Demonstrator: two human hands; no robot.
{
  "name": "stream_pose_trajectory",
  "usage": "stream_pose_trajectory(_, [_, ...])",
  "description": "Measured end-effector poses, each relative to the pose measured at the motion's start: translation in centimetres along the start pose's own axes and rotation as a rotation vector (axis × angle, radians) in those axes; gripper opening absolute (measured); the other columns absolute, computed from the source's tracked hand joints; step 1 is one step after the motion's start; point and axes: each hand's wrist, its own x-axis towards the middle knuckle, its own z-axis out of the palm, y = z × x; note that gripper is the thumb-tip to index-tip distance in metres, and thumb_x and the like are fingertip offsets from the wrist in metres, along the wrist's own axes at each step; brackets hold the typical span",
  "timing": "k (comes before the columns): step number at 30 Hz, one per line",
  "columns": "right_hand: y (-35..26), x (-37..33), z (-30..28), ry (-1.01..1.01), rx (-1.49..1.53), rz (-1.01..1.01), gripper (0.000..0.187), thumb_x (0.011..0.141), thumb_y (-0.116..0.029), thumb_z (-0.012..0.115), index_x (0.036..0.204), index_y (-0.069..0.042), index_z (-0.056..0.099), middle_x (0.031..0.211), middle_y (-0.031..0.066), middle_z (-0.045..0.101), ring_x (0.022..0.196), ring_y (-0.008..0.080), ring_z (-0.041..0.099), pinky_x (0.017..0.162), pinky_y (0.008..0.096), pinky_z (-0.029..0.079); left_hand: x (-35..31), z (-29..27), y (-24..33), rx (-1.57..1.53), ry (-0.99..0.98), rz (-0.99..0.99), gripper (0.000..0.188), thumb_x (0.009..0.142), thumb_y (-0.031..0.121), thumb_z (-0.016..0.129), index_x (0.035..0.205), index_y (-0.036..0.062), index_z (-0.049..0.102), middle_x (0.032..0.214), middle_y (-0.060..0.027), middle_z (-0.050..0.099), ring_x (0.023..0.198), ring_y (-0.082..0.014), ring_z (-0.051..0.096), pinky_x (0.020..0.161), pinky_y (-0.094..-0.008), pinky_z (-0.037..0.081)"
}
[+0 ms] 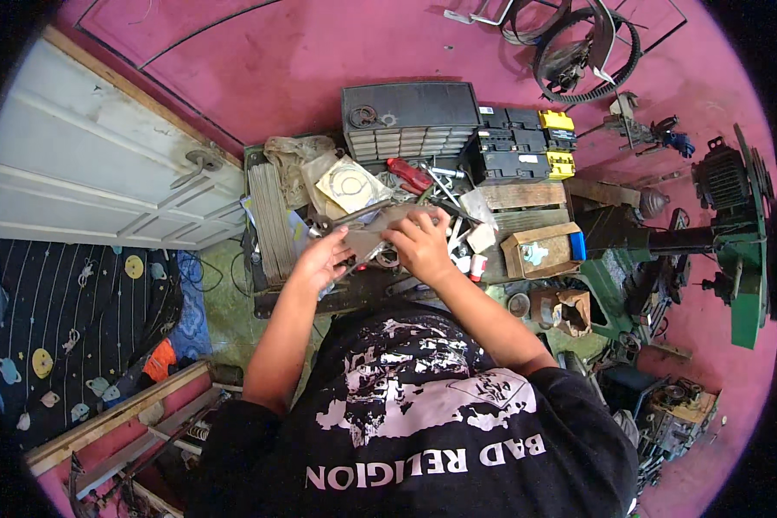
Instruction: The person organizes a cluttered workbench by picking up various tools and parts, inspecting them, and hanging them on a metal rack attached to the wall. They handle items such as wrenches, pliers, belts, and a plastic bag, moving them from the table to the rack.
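Over the cluttered workbench (358, 296), both hands are on a flat greyish-brown piece (369, 231) whose exact kind I cannot make out. My left hand (323, 259) grips its left end, thumb on top and fingers curled by the edge. My right hand (419, 244) closes over its right part, fingers bent down and hiding some of it. Just beyond lie a red-handled tool (409, 175) and a pale square packet with a ring shape (350, 185). Loose metal tools and small white containers sit right of my right hand.
A black drawer cabinet (413, 110) and black and yellow batteries (515, 142) line the back. To the right are an open cardboard box (540, 252) and a green drill press (745, 276). A white door (104, 155) stands at the left. Belts (587, 56) hang on the wall.
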Motion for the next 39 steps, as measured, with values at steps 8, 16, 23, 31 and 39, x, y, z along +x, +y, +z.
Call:
stream_pose_trajectory(8, [1.1,-6.5,-4.7,-0.124,0.024,0.021,0.031,0.074,-0.014,0.073,0.103,-0.024,0.073,0.105,-0.0073,0.066,0.103,0.0195,0.056,0.093,0.0501,0.033,-1.0,3.8,-3.9,-0.227,-0.054,-0.006,0.022,0.092,0.029,0.073,0.111,0.0209,0.064,0.107,0.0038,0.067,0.101,-0.0157,0.057,0.088,-0.0387,0.038])
stream_pose_trajectory(16, [0.7,-8.4,-8.5,-0.356,0.277,0.189,0.030,0.077,-0.014,0.080,0.105,-0.025,0.077,0.109,-0.0052,0.067,0.108,0.0219,0.055,0.097,0.0502,0.031,-5.5,9.2,-2.9,0.156,-0.129,0.540,0.026,0.097,0.016,0.068,0.122,0.0110,0.066,0.110,0.0001,0.071,0.098,-0.0156,0.065,0.086,-0.0365,0.047])
stream_pose_trajectory(23, [6.5,-9.6,-8.4,-0.061,0.243,0.653,0.074,0.084,-0.026,0.080,0.149,-0.014,0.048,0.131,0.0136,0.064,0.120,0.0319,0.055,0.104,0.0477,0.036,-9.0,14.0,0.6,1.085,0.083,0.664,0.024,0.095,0.022,0.071,0.105,0.0008,0.073,0.079,-0.0175,0.069,0.068,-0.0211,0.061,0.068,-0.0376,0.049])
stream_pose_trajectory(31, [14.7,-8.6,-14.0,0.123,1.269,0.891,0.043,0.096,-0.012,0.072,0.136,-0.002,0.061,0.124,0.0055,0.070,0.110,0.0117,0.063,0.097,0.0307,0.050,-9.7,19.5,0.6,1.078,-0.125,0.750,0.027,0.096,0.021,0.071,0.118,0.0054,0.073,0.091,-0.0091,0.074,0.077,-0.0129,0.060,0.075,-0.0325,0.050])
stream_pose_trajectory(39, [18.3,-7.6,-22.2,0.182,1.116,0.828,0.027,0.095,-0.016,0.075,0.117,-0.002,0.072,0.107,0.0006,0.074,0.096,0.0083,0.063,0.089,0.0289,0.051,-9.7,27.0,2.1,0.623,-0.181,0.891,0.033,0.099,0.022,0.071,0.121,-0.0015,0.069,0.107,-0.0016,0.073,0.094,-0.0081,0.062,0.088,-0.0277,0.050])
